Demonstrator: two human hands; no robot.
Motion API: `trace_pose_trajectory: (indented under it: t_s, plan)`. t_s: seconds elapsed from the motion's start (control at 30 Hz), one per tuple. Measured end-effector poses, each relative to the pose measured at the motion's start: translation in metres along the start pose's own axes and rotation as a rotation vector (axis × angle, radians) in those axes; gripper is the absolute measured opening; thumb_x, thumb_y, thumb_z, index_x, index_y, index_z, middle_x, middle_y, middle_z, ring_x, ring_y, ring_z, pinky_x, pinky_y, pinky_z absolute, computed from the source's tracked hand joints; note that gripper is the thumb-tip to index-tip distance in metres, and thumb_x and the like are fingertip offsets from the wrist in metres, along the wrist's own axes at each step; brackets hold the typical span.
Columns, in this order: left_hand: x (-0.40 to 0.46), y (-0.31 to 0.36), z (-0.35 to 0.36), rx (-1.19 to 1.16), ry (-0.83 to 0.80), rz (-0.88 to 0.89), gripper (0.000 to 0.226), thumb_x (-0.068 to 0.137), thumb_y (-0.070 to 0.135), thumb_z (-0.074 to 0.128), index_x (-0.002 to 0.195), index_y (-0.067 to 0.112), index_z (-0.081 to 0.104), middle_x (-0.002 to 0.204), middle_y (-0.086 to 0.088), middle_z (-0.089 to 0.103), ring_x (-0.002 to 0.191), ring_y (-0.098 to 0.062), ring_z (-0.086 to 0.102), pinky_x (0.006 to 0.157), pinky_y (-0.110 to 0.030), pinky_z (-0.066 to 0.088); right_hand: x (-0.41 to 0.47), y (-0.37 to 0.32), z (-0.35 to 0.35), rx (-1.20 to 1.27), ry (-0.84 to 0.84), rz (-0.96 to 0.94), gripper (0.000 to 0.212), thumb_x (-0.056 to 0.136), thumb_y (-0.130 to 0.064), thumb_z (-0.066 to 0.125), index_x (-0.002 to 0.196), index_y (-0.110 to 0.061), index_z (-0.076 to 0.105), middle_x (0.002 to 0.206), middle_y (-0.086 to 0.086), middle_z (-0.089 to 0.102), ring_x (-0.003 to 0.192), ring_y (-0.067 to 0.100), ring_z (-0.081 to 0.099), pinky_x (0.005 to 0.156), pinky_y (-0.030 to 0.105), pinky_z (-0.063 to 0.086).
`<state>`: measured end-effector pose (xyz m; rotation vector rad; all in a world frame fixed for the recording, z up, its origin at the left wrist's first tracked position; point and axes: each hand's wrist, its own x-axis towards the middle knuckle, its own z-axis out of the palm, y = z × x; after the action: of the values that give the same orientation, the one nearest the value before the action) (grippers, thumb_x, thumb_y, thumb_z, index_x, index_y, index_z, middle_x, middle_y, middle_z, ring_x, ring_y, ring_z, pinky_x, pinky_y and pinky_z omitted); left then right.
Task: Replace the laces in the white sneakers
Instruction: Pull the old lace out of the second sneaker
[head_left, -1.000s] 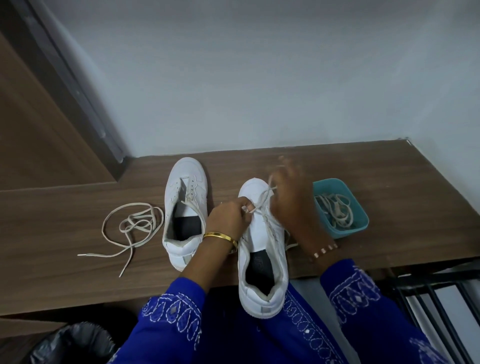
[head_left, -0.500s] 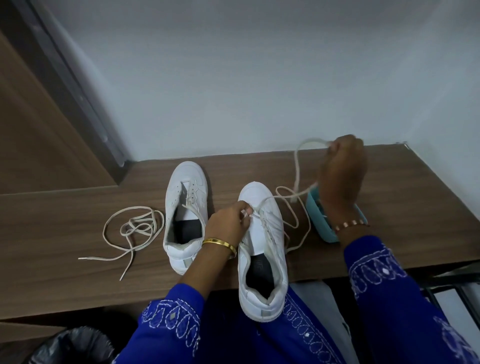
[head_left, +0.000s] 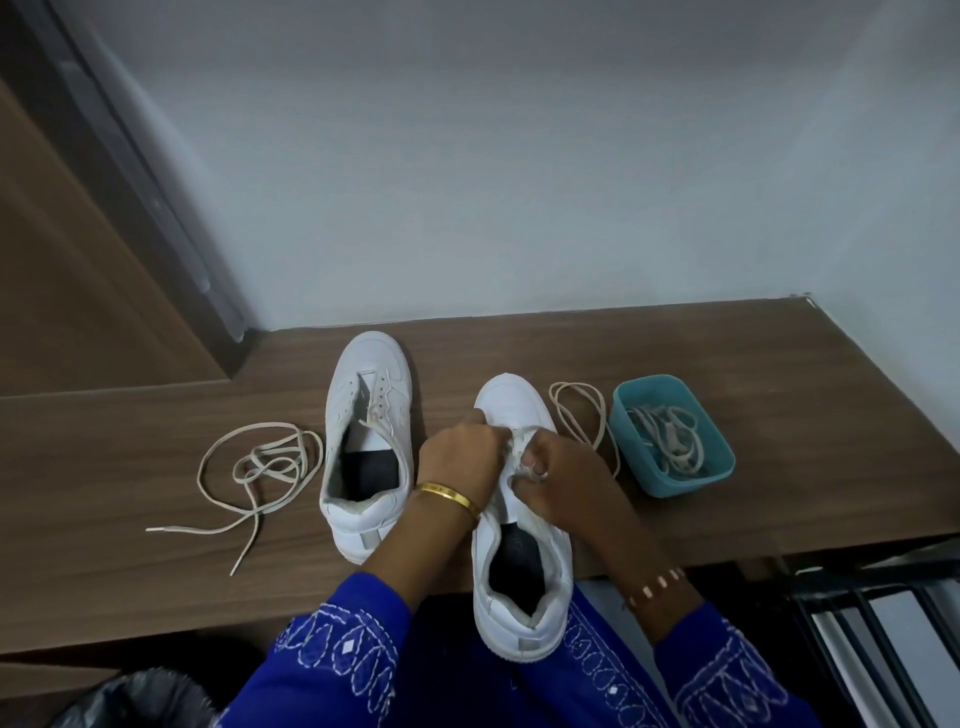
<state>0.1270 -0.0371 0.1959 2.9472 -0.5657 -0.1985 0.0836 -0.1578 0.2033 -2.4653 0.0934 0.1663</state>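
Sneakers: two white ones on the wooden shelf (head_left: 675, 364), left sneaker (head_left: 366, 447) sitting fully on it, right sneaker (head_left: 519, 545) with its heel hanging over the near edge toward the lap. Both hands work at the right one's eyelets; left hand (head_left: 460, 457) pinches the lace there, right hand (head_left: 563, 480) has fingers curled on the same lace, exact pinch partly hidden. Judged light, semi-stiff shoe, steady it by the upper beside the eyelets. Lace (head_left: 582, 415) trailing right of the toe is soft, limp, tangles easily; take it by the stiff tip. Count: two sneakers, one loose lace (head_left: 260, 467) far left, one teal tub (head_left: 670, 483) at right holding a lace bundle (head_left: 670, 436), number inside can't tell
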Motion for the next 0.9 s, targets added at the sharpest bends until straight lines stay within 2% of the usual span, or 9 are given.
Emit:
trace_pose_trajectory:
  t_s: [0.2, 0.33, 0.47, 0.53, 0.6, 0.7, 0.8, 0.87, 0.9]
  plan:
    - [0.005, 0.005, -0.006, 0.063, -0.064, 0.012, 0.035, 0.096, 0.017, 0.039, 0.126, 0.024, 0.055, 0.123, -0.008, 0.045, 0.104, -0.031, 0.058, 0.079, -0.037, 0.047, 0.006, 0.002, -0.005, 0.04, 0.035, 0.036, 0.013, 0.076, -0.002, 0.055, 0.081, -0.011, 0.047, 0.066, -0.006, 0.047, 0.064, 0.014, 0.046, 0.055, 0.015, 0.033]
    - [0.009, 0.002, -0.008, 0.052, -0.053, 0.03, 0.032, 0.094, 0.02, 0.042, 0.12, 0.027, 0.06, 0.121, -0.006, 0.046, 0.102, -0.03, 0.058, 0.077, -0.036, 0.047, 0.006, 0.011, -0.004, 0.13, 0.102, 0.076, 0.017, 0.074, 0.006, 0.05, 0.077, -0.011, 0.048, 0.065, -0.004, 0.046, 0.058, 0.008, 0.042, 0.055, 0.017, 0.034]
    - [0.012, -0.002, -0.009, -0.034, -0.05, 0.04, 0.031, 0.086, 0.035, 0.057, 0.112, 0.018, 0.061, 0.117, -0.004, 0.047, 0.098, -0.027, 0.058, 0.078, -0.033, 0.047, 0.006, 0.016, -0.001, 0.134, 0.125, 0.075, 0.021, 0.074, 0.006, 0.051, 0.072, -0.014, 0.046, 0.065, -0.005, 0.047, 0.059, 0.009, 0.044, 0.052, 0.014, 0.033]
    - [0.012, -0.006, -0.006, -0.162, -0.02, 0.025, 0.026, 0.085, 0.034, 0.058, 0.101, 0.014, 0.06, 0.107, -0.005, 0.052, 0.093, -0.026, 0.058, 0.074, -0.03, 0.042, 0.005, 0.018, 0.002, 0.136, 0.15, 0.085, 0.028, 0.074, 0.006, 0.052, 0.067, -0.019, 0.041, 0.063, -0.005, 0.046, 0.057, 0.006, 0.042, 0.05, 0.012, 0.031]
    - [0.009, -0.012, -0.003, -0.354, 0.046, -0.049, 0.013, 0.087, 0.026, 0.056, 0.077, 0.018, 0.056, 0.082, -0.001, 0.057, 0.08, -0.025, 0.055, 0.066, -0.027, 0.036, 0.004, 0.019, 0.004, 0.134, 0.171, 0.09, 0.031, 0.074, 0.007, 0.052, 0.066, -0.02, 0.039, 0.063, -0.005, 0.046, 0.056, 0.004, 0.041, 0.05, 0.011, 0.031]
    - [0.007, -0.016, 0.003, -0.738, 0.125, -0.276, 0.035, 0.084, 0.018, 0.055, 0.053, 0.018, 0.039, 0.053, 0.003, 0.043, 0.059, -0.02, 0.043, 0.06, -0.026, 0.03, 0.004, 0.019, 0.005, 0.127, 0.184, 0.087, 0.028, 0.073, 0.008, 0.052, 0.066, -0.017, 0.041, 0.062, -0.005, 0.045, 0.057, 0.007, 0.042, 0.05, 0.013, 0.033]
    - [0.01, -0.015, 0.005, -1.005, 0.146, -0.418, 0.046, 0.083, 0.035, 0.062, 0.049, 0.016, 0.037, 0.052, -0.002, 0.04, 0.054, -0.019, 0.041, 0.062, -0.028, 0.035, 0.005, 0.017, 0.006, 0.1, 0.192, 0.088, 0.023, 0.073, 0.009, 0.05, 0.068, -0.013, 0.043, 0.062, -0.004, 0.045, 0.061, 0.014, 0.044, 0.052, 0.019, 0.031]
    - [0.013, -0.015, -0.001, -1.129, 0.121, -0.495, 0.05, 0.081, 0.053, 0.059, 0.05, 0.017, 0.042, 0.055, -0.005, 0.047, 0.054, -0.022, 0.048, 0.061, -0.03, 0.042, 0.005, 0.016, 0.007, 0.084, 0.191, 0.093, 0.023, 0.074, 0.009, 0.049, 0.068, -0.013, 0.043, 0.061, -0.003, 0.044, 0.062, 0.014, 0.044, 0.056, 0.021, 0.03]
    - [0.014, -0.015, -0.005, -1.214, 0.085, -0.553, 0.048, 0.082, 0.054, 0.055, 0.054, 0.016, 0.047, 0.06, -0.007, 0.053, 0.056, -0.024, 0.052, 0.061, -0.03, 0.047, 0.005, 0.016, 0.008, 0.078, 0.192, 0.093, 0.023, 0.074, 0.009, 0.049, 0.068, -0.013, 0.042, 0.062, -0.002, 0.045, 0.061, 0.014, 0.043, 0.055, 0.021, 0.029]
